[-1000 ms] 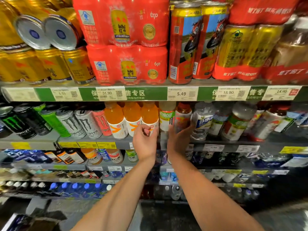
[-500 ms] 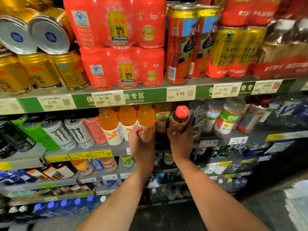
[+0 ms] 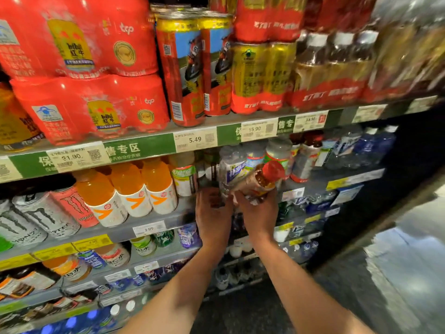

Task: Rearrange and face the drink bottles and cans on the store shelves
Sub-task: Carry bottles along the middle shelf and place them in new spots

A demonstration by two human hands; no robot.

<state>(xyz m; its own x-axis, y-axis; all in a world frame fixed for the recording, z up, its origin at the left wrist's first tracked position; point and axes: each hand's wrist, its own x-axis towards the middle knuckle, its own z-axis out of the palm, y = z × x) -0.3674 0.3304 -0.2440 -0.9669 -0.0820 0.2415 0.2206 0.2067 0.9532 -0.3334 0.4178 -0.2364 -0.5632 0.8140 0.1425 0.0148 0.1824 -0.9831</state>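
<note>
The red shrink-wrapped packs (image 3: pixel 79 56) wore glossy plastic film that caught white glints. Right of them, the tall red cans (image 3: pixel 185 68) looked like smooth printed metal with shiny gold rims. Below those cans, the shelf edge (image 3: pixel 144 150) carried a matt green strip and flat paper price tags (image 3: pixel 195 141). Under that strip, the orange bottles (image 3: pixel 130 186) were clear smooth plastic with glossy white wraps, and the Monster cans (image 3: pixel 43 218) left of them showed a satin metal sheen. Right of the orange bottles, the red-capped bottle (image 3: pixel 262 179) was clear plastic with a shiny ribbed cap. The floor (image 3: pixel 397 273) beneath the shelves gleamed, polished and reflective.
</note>
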